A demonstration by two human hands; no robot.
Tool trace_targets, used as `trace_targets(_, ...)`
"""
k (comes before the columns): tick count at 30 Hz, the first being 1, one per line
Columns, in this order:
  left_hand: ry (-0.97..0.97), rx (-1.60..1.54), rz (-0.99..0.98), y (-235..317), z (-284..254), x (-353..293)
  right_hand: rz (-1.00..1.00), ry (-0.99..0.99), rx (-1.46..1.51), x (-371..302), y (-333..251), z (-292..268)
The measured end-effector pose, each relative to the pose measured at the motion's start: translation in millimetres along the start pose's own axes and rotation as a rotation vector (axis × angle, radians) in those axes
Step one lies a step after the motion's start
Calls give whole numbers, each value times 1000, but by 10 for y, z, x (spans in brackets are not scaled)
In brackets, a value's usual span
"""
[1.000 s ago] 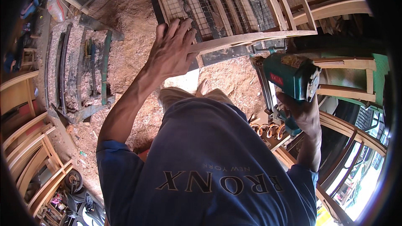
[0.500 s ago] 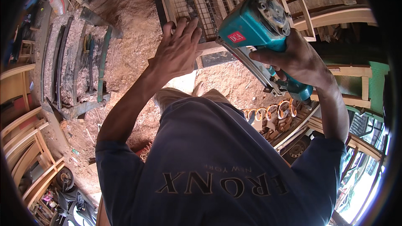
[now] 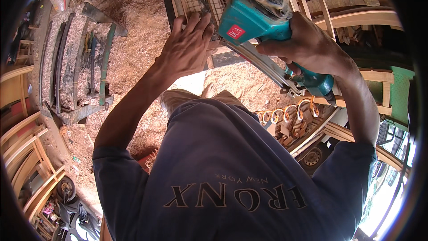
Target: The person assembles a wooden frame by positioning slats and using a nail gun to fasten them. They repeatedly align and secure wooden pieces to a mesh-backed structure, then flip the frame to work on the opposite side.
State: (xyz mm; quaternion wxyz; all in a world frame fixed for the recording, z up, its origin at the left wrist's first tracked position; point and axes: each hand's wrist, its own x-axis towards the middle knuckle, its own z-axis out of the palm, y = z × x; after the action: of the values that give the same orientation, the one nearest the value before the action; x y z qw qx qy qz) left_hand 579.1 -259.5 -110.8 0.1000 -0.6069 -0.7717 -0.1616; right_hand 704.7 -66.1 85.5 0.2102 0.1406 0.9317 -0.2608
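Observation:
My right hand [image 3: 307,47] is wrapped round the handle of a teal nail gun [image 3: 254,13], its dark, scuffed head pointing away from me and its slanted metal magazine running back toward my body. The gun's nose sits at the near edge of a wooden frame [image 3: 221,50] backed with wire mesh; whether it touches is hard to see. My left hand [image 3: 185,47] grips the near left corner of that frame, fingers bent over the wood and thumb mostly hidden. Behind the gun's handle hangs a coiled orange air hose [image 3: 285,114].
Sawdust covers the ground. A low slatted rack [image 3: 76,62] stands at the left, with curved wooden pieces [image 3: 33,165] stacked lower left. More curved boards [image 3: 356,20] lie far right. Wood offcuts [image 3: 294,129] and a wheel [image 3: 312,156] are lower right.
The nail gun and my right hand have shifted left and slightly away from me along the frame edge. My left hand stays on the corner, slightly changed in position.

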Motion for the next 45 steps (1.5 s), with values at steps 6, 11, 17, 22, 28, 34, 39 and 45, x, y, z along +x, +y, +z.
trace_targets(6, 36, 59, 23, -9, 25, -36, 90, -19, 40, 66, -103, 39)
trace_targets(11, 13, 22, -2, 2, 7, -7, 70, 4, 56, 40, -106, 56)
trace_targets(17, 9, 24, 21, -10, 8, -2, 110, -16, -24, 37, -155, 40)
trace_targets(22, 4, 8, 19, -10, 32, -5, 79, 24, -27, 34, -198, 64)
trace_targets(28, -30, 39, 3, -16, 26, -9, -3, 10, -126, 105, -96, 70)
trace_targets(34, -22, 38, -19, -12, 55, -30, 75, 74, 112, -117, 101, -183)
trace_targets(39, -73, 42, -37, -3, 32, -13, 116, 158, 97, -178, 327, -140)
trace_targets(45, -89, 10, -46, 8, -28, -2, 144, 78, 158, -122, 488, -117)
